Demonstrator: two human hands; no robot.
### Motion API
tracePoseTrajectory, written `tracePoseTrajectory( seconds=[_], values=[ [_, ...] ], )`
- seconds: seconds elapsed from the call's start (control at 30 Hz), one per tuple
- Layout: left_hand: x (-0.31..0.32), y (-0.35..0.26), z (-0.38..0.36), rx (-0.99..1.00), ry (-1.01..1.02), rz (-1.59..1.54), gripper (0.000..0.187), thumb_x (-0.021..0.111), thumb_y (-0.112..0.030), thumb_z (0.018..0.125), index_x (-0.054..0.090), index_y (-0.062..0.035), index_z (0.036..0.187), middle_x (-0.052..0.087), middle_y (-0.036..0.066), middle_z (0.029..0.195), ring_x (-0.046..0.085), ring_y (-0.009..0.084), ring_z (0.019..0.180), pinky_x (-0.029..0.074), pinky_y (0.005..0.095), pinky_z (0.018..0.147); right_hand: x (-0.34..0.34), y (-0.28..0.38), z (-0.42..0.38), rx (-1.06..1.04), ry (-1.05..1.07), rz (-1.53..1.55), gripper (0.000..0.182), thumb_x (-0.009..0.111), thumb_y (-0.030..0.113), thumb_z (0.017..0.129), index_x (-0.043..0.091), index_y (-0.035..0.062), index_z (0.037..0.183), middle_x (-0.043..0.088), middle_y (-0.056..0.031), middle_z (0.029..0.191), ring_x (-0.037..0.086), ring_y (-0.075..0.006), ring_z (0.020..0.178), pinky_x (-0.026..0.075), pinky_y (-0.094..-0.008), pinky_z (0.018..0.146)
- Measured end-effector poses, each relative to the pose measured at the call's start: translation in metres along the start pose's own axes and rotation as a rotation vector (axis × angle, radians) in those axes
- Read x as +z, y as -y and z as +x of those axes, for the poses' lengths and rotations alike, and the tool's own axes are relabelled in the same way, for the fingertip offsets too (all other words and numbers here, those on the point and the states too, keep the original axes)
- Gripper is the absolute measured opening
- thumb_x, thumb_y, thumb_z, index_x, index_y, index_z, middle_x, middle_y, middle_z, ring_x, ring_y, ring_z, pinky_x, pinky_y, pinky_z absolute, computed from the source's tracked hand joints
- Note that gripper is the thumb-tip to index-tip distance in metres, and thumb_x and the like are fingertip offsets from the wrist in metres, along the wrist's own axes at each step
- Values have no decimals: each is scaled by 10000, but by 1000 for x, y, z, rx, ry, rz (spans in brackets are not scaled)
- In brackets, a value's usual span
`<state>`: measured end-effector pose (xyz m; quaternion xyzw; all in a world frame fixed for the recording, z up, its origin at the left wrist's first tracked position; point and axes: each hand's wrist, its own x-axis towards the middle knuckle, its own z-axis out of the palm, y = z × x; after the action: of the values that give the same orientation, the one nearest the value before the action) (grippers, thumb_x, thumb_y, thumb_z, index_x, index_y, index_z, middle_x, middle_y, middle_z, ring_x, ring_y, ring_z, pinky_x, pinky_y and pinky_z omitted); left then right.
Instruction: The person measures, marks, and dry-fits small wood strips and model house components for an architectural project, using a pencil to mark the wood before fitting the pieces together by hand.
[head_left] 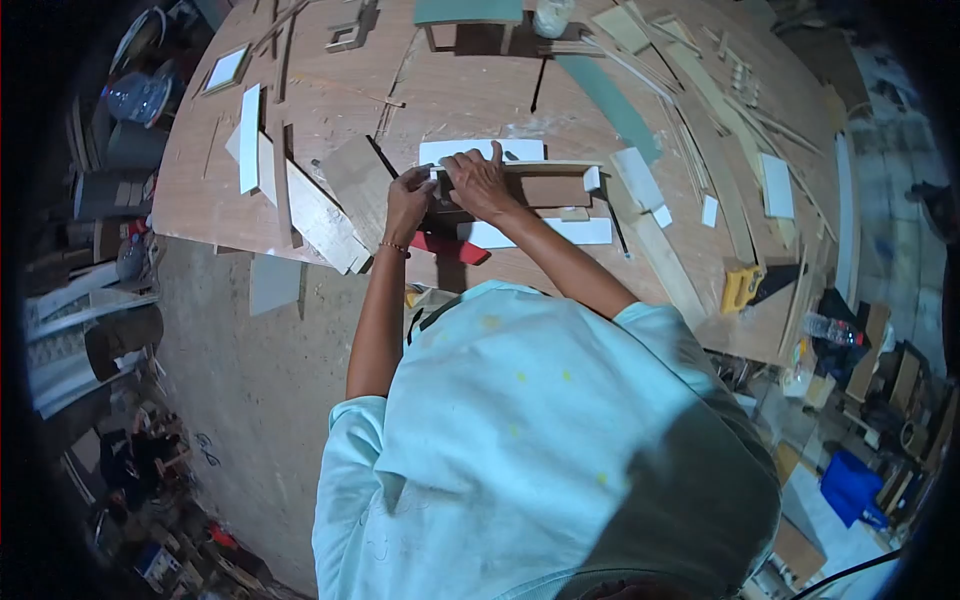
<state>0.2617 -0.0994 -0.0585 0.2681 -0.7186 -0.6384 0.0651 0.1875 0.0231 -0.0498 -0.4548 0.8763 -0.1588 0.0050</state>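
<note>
A long narrow wooden frame (555,170) with a small white block (592,179) at its right end lies on the worktable. My left hand (408,200) is at the frame's left end, its fingers bent around a small white piece (434,174). Over the frame's upper edge, near that end, rests my right hand (478,183), fingers spread and thumb side partly hidden. Behind the frame is a white strip (530,150), and another white strip (580,232) lies in front of it. A red object (468,250) sits just below my hands.
Wooden strips and boards (320,220) lie at the left of the table (350,85). A yellow-handled saw (741,288) is at the right front, near more strips. A green stool-like piece (468,12) and a jar (553,17) stand at the far edge.
</note>
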Motion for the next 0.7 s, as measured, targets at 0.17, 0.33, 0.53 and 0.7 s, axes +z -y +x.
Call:
tracePoseTrajectory(
  seconds=[0.17, 0.33, 0.53, 0.7],
  values=[
    [14, -26, -14, 278, -130, 618, 389, 580, -65, 679, 513, 7, 1055, 538, 220, 1017, 526, 355, 917, 408, 386, 806, 1, -1, -4, 16, -133, 102, 404, 541, 63, 663, 495, 91, 1063, 521, -51, 1013, 445, -213, 1014, 186, -570, 900],
    [39, -34, -18, 543, -195, 896, 408, 583, -69, 672, 495, 14, 1062, 489, 219, 1102, 457, 347, 1030, 320, 445, 895, -19, -12, -13, 42, -228, 15, 296, 511, 117, 720, 517, 72, 1012, 485, -92, 1046, 426, -229, 1029, 190, -555, 898],
    [85, -58, -20, 662, 33, 771, 395, 549, -15, 687, 483, -3, 1077, 506, 170, 1080, 442, 328, 1056, 259, 457, 966, -68, -45, -51, 296, -433, 105, 345, 614, 156, 664, 539, 70, 990, 497, -68, 1040, 437, -220, 1006, 299, -404, 832],
    [132, -69, -11, 660, 313, 857, 565, 636, -143, 673, 391, -8, 1164, 469, 172, 1129, 398, 322, 1109, 190, 492, 984, -87, -87, -95, 440, -460, 246, 525, 668, 111, 607, 461, 30, 1083, 465, -113, 1097, 413, -278, 1039, 341, -380, 884]
  ],
)
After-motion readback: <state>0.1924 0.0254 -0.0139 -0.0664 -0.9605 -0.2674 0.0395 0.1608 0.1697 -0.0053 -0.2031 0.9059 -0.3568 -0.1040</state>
